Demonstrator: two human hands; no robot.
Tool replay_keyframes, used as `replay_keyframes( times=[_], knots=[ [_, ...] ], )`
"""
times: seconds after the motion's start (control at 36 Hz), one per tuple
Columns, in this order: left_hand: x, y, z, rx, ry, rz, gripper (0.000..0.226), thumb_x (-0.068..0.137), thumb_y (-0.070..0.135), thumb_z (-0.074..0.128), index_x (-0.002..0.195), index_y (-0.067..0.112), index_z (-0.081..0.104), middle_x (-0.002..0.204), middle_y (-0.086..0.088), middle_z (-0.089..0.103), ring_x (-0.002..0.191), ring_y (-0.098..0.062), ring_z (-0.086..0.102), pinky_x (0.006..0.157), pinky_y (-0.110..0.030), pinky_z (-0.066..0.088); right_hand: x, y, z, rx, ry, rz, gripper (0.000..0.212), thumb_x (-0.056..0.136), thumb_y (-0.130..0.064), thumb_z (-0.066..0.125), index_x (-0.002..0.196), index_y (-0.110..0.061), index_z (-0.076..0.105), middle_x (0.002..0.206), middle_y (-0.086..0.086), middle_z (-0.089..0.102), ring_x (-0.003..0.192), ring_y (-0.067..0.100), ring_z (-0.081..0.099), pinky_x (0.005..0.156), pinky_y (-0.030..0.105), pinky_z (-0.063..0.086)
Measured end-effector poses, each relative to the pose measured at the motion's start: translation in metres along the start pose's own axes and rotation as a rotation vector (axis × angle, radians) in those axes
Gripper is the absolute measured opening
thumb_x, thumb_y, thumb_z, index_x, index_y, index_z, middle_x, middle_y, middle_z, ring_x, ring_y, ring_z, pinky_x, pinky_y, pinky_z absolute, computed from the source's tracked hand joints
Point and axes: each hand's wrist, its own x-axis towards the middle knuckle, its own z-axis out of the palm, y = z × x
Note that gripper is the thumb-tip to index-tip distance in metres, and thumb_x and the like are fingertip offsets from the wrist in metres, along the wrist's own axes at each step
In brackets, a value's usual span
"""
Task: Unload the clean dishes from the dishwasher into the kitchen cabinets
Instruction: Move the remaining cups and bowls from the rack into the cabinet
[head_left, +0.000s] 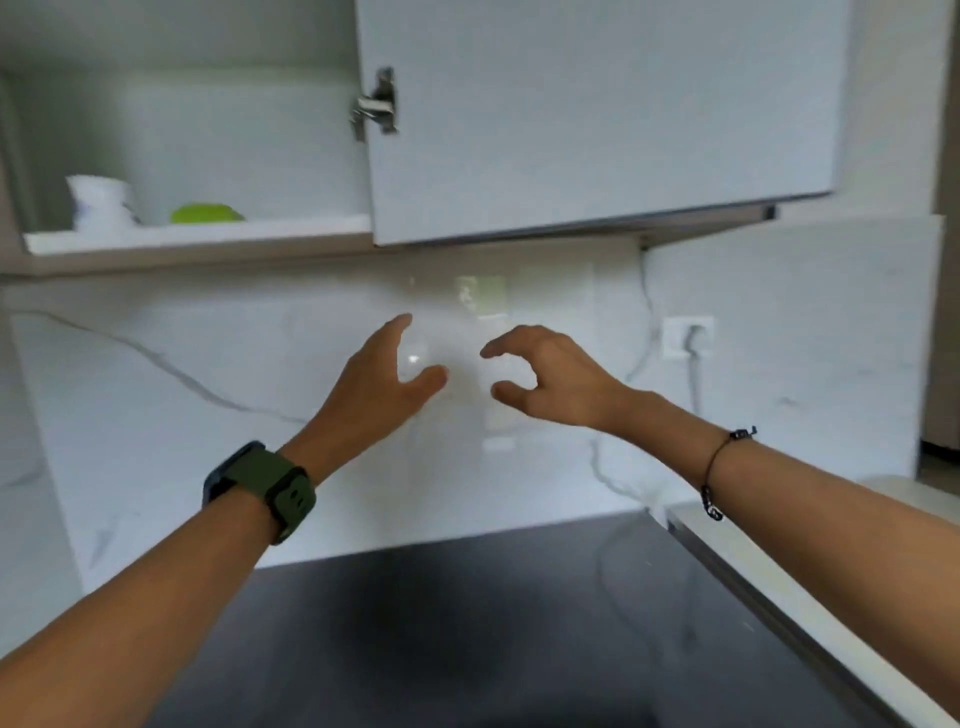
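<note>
On the open cabinet's shelf (197, 240) at upper left sit a white ceramic cup (101, 201) and, just beside it, a glossy lime-green bowl (207, 213) — both rounded, both blurred. The flat white cabinet door (597, 119) hangs open on a metal hinge (376, 104). Below, the left hand (382, 374), with an olive-green watch (262, 488) on its wrist, and the right hand (550, 374), wearing a thin dark cord bracelet (719, 467), face each other with fingers curved and apart. Between them is a faint, smeared transparent shape — perhaps a glass; I cannot tell whether they grip it. Behind runs a veined marble backsplash (234, 374) with a white wall socket (688, 335); beneath lies a smooth black cooktop (467, 623).
</note>
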Motion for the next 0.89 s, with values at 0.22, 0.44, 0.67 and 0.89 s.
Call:
replay_keyframes(
  times=[0.22,0.44,0.67,0.89],
  knots=[
    [-0.102,0.115,0.091,-0.084,-0.258,0.050,0.070,0.092,0.034,0.054,0.149,0.021,0.016,0.155,0.003,0.020,0.142,-0.017,0.023,0.110,-0.028,0.023,-0.182,0.023,-0.073,-0.123,-0.128,0.220,0.045,0.089,-0.028,0.056,0.132,-0.014,0.049,0.135,0.005,0.050,0.130,0.023,0.038,0.104,0.029,0.031],
    [-0.156,0.226,0.166,-0.200,-0.468,0.201,0.072,0.092,0.034,0.054,0.150,0.017,0.014,0.156,0.001,0.019,0.142,-0.016,0.021,0.112,-0.024,0.018,-0.321,0.040,-0.171,-0.317,-0.129,0.472,0.043,0.088,-0.028,0.057,0.128,-0.012,0.053,0.130,0.014,0.054,0.125,0.028,0.045,0.103,0.029,0.031],
    [-0.205,0.302,0.267,-0.375,-0.690,0.313,0.071,0.091,0.039,0.052,0.149,0.020,0.015,0.156,0.002,0.020,0.143,-0.014,0.021,0.115,-0.032,0.022,-0.454,0.063,-0.248,-0.478,-0.183,0.757,0.040,0.090,-0.025,0.058,0.123,-0.002,0.058,0.127,0.013,0.058,0.119,0.028,0.052,0.099,0.031,0.035],
    [-0.260,0.333,0.372,-0.471,-0.920,0.306,0.069,0.092,0.034,0.053,0.148,0.016,0.017,0.152,-0.004,0.027,0.122,-0.008,0.043,0.086,-0.004,0.038,-0.543,0.112,-0.242,-0.352,-0.273,1.027,0.038,0.094,-0.024,0.053,0.128,-0.007,0.052,0.132,0.009,0.055,0.121,0.021,0.051,0.102,0.028,0.033]
  ],
)
